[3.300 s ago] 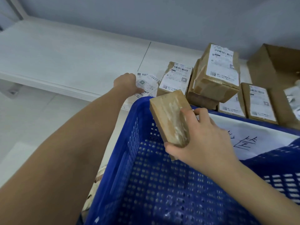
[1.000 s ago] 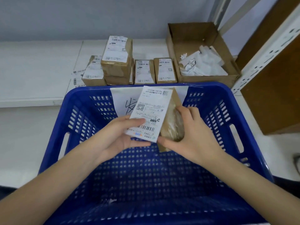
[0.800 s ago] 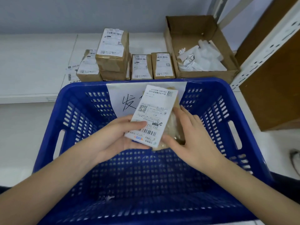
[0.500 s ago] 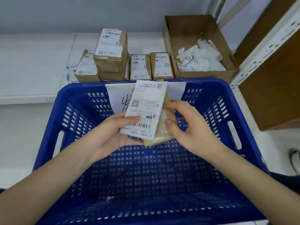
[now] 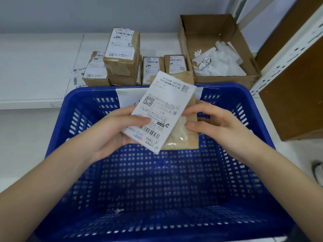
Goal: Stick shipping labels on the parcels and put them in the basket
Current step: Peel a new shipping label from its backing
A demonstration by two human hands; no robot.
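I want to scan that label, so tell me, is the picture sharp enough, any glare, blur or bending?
Head view: the shipping label held by the left hand is fairly sharp, barcode bars distinct, small print soft; light is even, no glare on it; the parcel in the right hand shows faint tape sheen; wide-angle bending curves the basket rim.

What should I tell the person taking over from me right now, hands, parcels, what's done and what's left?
Left hand pinches the shipping label, thumb on its barcode end. Right hand holds the brown parcel behind it, both above the blue basket.
The label lies across the parcel at a tilt; whether it is stuck yet cannot be told.
Labelled parcels sit on the white shelf behind the basket, with loose labels to their left. A cardboard box holds crumpled paper.
Done: those parcels labelled. Left: press this label down, then put the parcels in the basket; none lies in it.
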